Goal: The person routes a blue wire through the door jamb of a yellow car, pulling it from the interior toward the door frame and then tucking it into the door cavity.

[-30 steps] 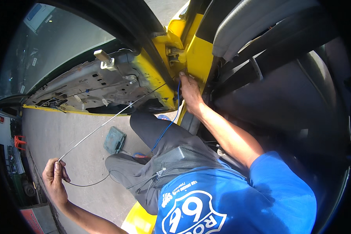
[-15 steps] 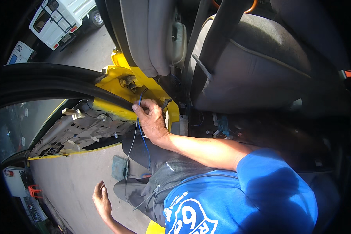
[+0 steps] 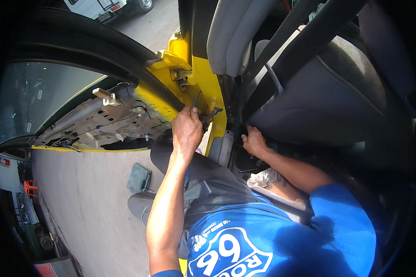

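My left hand [image 3: 188, 131] is closed on a blue wire [image 3: 197, 98] at the yellow door jamb [image 3: 207, 85]. The wire's upper end sticks up past my fingers, and more of it hangs below beside my wrist. A dark cable with a connector [image 3: 214, 111] comes out of the jamb just right of this hand. My right hand [image 3: 255, 142] is beside the base of the seat [image 3: 305, 115], inside the door opening. Its fingers are bent together at a dark gap; whatever they pinch is lost in shadow.
The opened door [image 3: 120, 122], stripped of its trim, spreads out to the left. A green-grey case [image 3: 139, 178] lies on the pavement near my knees. A seat belt [image 3: 282, 51] crosses in front of the seat. A crumpled pale cloth [image 3: 263, 179] lies beside my right forearm.
My left hand has come up from the lower left and now holds the wire. My right hand has let go of it and moved right to the seat's base. The view has shifted.
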